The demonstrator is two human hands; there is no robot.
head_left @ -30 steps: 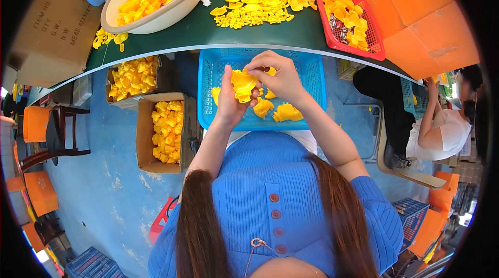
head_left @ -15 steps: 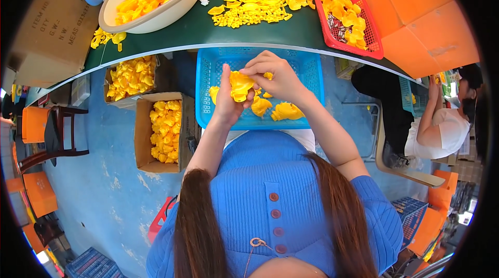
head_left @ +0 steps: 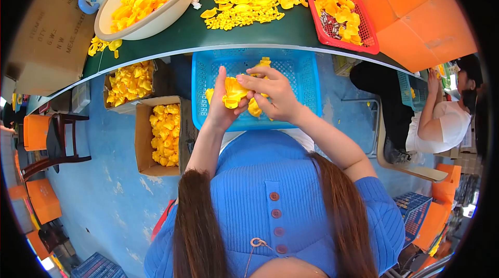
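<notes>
Partly hidden, a yellow piece (head_left: 235, 93) sits between both hands' fingers (head_left: 254, 79)

yellow part (head_left: 234, 93), blue basket (head_left: 306, 78), red basket (head_left: 317, 23)

Since a second ago your two hands have shifted slightly left over the blue basket (head_left: 306, 78) and closed in on each other. Your left hand (head_left: 221, 106) has tipped more upright, its thumb now pointing up along the yellow piece (head_left: 234, 93) it holds. Your right hand (head_left: 273, 96) has come off the top of that piece and dropped to its right side, fingers (head_left: 254, 76) now stretched flat across its upper edge. The piece has turned in your grip and sits lower. Fewer of the loose yellow pieces (head_left: 255, 107) under your hands show now.
</notes>
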